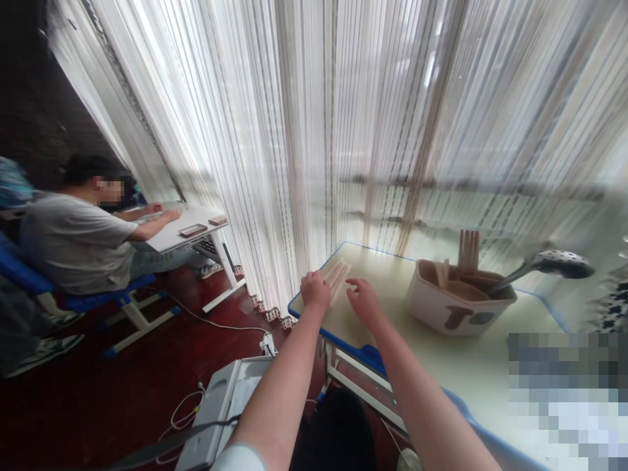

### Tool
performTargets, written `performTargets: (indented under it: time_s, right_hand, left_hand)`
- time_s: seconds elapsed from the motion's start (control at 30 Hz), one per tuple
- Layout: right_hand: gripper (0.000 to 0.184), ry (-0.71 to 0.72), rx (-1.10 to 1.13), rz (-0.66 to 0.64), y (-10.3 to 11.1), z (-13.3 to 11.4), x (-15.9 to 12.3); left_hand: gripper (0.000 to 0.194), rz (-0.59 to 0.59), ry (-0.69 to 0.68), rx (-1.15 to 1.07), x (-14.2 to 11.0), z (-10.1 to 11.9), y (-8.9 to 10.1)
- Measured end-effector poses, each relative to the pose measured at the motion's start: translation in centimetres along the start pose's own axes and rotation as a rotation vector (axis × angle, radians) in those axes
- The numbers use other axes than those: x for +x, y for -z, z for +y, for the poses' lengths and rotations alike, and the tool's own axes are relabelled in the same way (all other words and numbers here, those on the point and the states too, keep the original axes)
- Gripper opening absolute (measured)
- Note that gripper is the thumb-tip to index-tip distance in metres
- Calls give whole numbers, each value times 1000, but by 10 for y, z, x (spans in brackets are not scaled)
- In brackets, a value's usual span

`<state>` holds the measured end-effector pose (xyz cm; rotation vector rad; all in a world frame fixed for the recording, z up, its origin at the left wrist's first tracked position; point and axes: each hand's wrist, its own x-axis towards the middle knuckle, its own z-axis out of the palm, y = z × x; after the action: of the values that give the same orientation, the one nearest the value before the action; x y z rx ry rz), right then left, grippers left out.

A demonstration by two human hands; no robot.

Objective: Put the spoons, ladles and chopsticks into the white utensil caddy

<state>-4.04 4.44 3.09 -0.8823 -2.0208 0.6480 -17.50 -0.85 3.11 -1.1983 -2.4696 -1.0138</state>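
A thin bundle of pale wooden chopsticks (pixel 338 275), seemingly in a clear wrapper, lies near the far left corner of the desk. My left hand (pixel 314 289) is closed over its left side, with the fingers curled. Just right of the bundle hovers my right hand (pixel 362 296), its thumb and fingers apart and nothing visible in them. Farther right on the desk stands a white and brown utensil holder (pixel 422 307). Brown sticks (pixel 469 250) stand upright in it, and a metal slotted spoon (pixel 562 263) leans out to the right.
The pale desk (pixel 383 265) has a blue edge and touches the sheer curtain (pixel 304 163). A grey case (pixel 210 405) and a white cable (pixel 216 322) are on the red floor. At left, a person (pixel 83 235) sits at another table (pixel 167 239).
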Motion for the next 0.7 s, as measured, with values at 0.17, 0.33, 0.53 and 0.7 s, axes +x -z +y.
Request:
performTargets:
  time_s: [0.17, 0.33, 0.53, 0.7]
  right_hand:
    - [30, -2, -161, -33, -30, 10, 23]
    - [31, -18, -320, 45, -44, 20, 30]
    - [30, 9, -381, -103, -45, 23, 25]
    - [28, 28, -367, -119, -43, 24, 25]
  left_hand:
    - [35, -61, 37, 16, 19, -18, -20]
    - [32, -78, 15, 56, 20, -24, -30]
    - [24, -96, 29, 93, 19, -21, -27]
    - [21, -81, 21, 65, 19, -21, -26]
